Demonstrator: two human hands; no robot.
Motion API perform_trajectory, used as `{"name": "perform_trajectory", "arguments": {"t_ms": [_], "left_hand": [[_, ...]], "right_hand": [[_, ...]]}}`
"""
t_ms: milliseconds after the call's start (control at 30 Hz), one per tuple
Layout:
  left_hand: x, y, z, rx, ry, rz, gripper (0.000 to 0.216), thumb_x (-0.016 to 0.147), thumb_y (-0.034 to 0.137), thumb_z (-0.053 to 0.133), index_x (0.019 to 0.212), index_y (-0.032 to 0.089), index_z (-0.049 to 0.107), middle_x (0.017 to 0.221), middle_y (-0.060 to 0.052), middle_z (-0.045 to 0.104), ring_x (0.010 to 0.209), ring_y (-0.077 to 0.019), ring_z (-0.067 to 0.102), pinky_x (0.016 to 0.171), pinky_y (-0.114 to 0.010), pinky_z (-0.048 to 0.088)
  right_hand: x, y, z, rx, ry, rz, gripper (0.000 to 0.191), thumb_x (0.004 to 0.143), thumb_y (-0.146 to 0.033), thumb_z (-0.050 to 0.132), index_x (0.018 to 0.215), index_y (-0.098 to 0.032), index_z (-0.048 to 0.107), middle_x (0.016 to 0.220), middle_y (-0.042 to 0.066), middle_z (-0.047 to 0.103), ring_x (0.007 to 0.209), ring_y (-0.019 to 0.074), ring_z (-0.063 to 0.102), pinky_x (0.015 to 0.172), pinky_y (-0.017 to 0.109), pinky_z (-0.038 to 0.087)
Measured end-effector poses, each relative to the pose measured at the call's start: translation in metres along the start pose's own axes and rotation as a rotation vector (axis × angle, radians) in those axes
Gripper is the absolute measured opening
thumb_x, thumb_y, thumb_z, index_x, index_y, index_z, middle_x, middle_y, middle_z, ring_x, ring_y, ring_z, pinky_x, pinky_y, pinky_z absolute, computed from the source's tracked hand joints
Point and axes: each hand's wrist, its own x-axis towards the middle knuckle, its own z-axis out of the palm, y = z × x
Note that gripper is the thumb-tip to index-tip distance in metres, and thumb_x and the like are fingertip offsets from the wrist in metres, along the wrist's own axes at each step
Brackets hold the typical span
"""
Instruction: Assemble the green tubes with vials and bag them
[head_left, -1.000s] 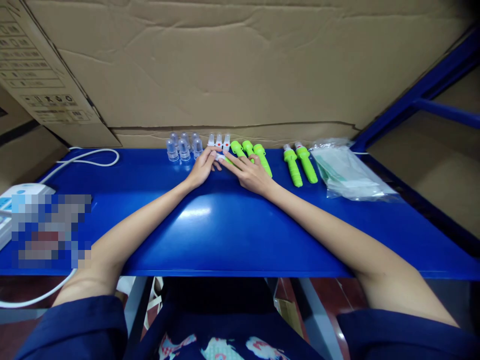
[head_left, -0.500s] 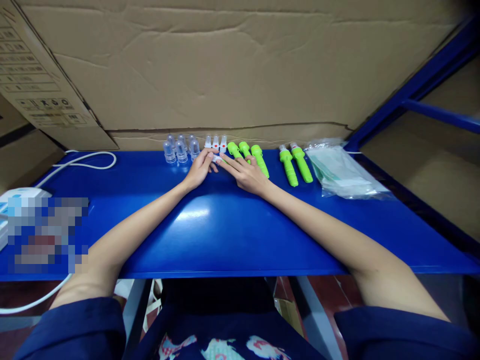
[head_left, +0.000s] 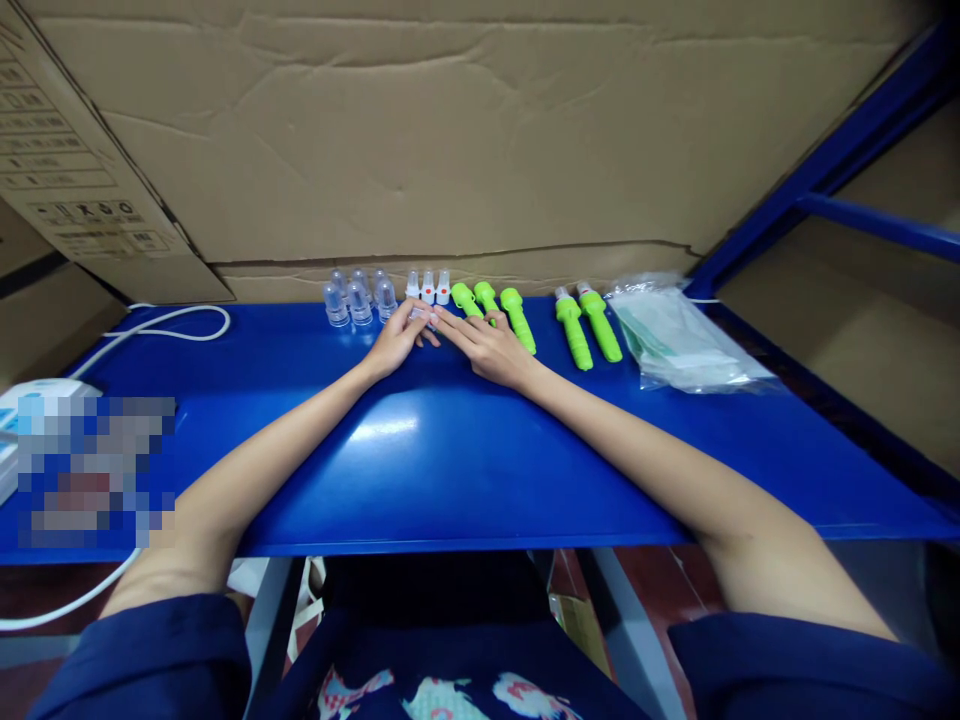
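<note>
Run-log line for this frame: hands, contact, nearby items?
left hand: fingertips at small white plastic piece, grip unclear | right hand: flat, open | nearby: lime-green plastic barrels, clear plastic caps | surface: blue table

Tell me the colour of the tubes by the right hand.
The tubes are lime green, seen in the head view.

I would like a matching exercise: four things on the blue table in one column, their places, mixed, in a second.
1. clear plastic caps
2. two lime-green plastic tubes with white tips
3. clear plastic bag
4. white cable

A. right end of the row
B. looped at far left
C. just left of the left hand
D. between right hand and bag

Pairs: 1-C, 2-D, 3-A, 4-B
</note>
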Motion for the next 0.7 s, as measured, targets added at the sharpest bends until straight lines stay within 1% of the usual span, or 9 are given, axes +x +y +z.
{"name": "perform_trajectory", "arguments": {"t_ms": [200,300,433,567,700], "left_hand": [[0.000,0.001,0.001,0.013,0.011,-0.032,0.037,0.094,0.056,0.066,0.100,0.022,0.055,0.066,0.001,0.065,0.061,-0.0162,0.069,0.058,-0.026,0.047],[0.000,0.000,0.000,0.021,0.016,-0.029,0.034,0.095,0.053,0.065,0.101,0.021,0.055,0.066,0.001,0.064,0.061,-0.0165,0.068,0.059,-0.027,0.048],[-0.001,0.000,0.000,0.022,0.000,-0.017,0.028,0.098,0.049,0.062,0.101,0.022,0.055,0.066,0.003,0.065,0.061,-0.0152,0.068,0.058,-0.025,0.047],[-0.001,-0.001,0.001,0.020,-0.006,0.014,0.034,0.097,0.056,0.062,0.100,0.022,0.055,0.065,0.003,0.065,0.059,-0.0146,0.068,0.057,-0.024,0.047],[-0.001,-0.001,0.002,0.033,-0.009,-0.006,0.037,0.096,0.058,0.062,0.100,0.022,0.055,0.064,0.003,0.065,0.059,-0.0153,0.068,0.057,-0.025,0.047]], "right_hand": [[-0.001,0.001,0.002,0.021,-0.012,0.000,0.080,0.084,0.002,0.036,0.162,-0.015,0.041,0.164,0.014,0.044,0.109,0.0273,0.062,0.098,0.047,0.041],[-0.001,0.002,0.004,0.020,-0.007,0.012,0.079,0.085,0.001,0.039,0.162,-0.017,0.042,0.164,0.016,0.043,0.115,0.0285,0.063,0.100,0.048,0.041],[-0.001,0.003,0.007,0.020,0.004,0.048,0.072,0.092,-0.004,0.041,0.162,-0.020,0.042,0.163,0.019,0.043,0.123,0.0317,0.062,0.102,0.049,0.039],[-0.001,0.003,0.010,0.006,0.020,0.055,0.062,0.099,-0.011,0.041,0.160,-0.021,0.045,0.160,0.022,0.048,0.124,0.0321,0.063,0.102,0.049,0.039],[-0.001,0.003,0.011,-0.023,0.036,0.046,0.058,0.102,-0.011,0.039,0.158,-0.021,0.048,0.158,0.021,0.050,0.123,0.0311,0.064,0.099,0.047,0.039]]}}
